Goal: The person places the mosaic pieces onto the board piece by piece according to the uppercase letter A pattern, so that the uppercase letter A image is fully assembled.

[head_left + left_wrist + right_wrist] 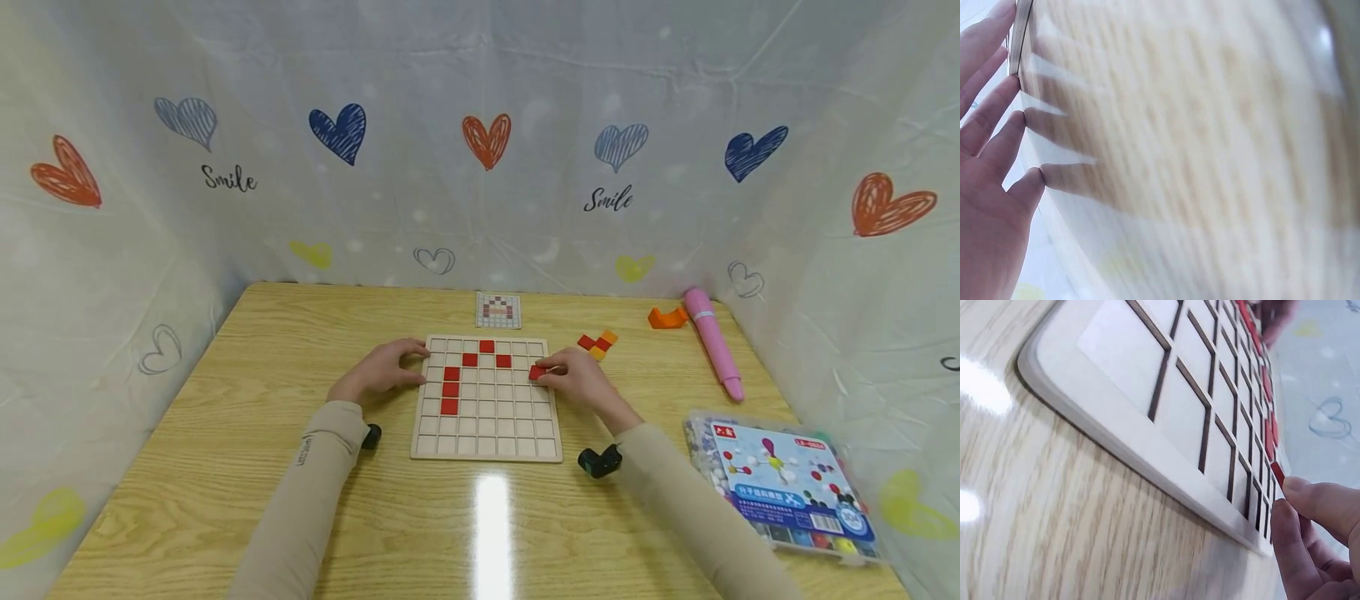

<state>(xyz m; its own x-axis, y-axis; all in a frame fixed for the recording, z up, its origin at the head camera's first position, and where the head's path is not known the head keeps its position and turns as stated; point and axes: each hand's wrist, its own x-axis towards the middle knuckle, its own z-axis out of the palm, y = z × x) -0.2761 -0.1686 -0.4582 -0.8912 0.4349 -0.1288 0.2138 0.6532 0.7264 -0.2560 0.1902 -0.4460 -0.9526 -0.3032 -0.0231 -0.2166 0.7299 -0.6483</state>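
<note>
A wooden grid board [487, 450] lies on the table. Several red square tiles [450, 389] sit in its cells, three stacked in a left column and others stepping up to the top row. My left hand [382, 367] rests against the board's left edge, thumb and fingertips touching it, and the left wrist view shows these fingers [991, 119] fairly straight. Over the board's right side, my right hand [581, 379] pinches a red tile [537, 372] between thumb and fingers. The right wrist view shows that pinched tile [1278, 474] tilted at the board's edge.
A small pattern card [498, 311] lies behind the board. Loose red and orange tiles [597, 344] are at its upper right. Farther right are an orange curved piece [667, 318], a pink pen-shaped object [714, 346] and a clear case with a molecule-model label [787, 479].
</note>
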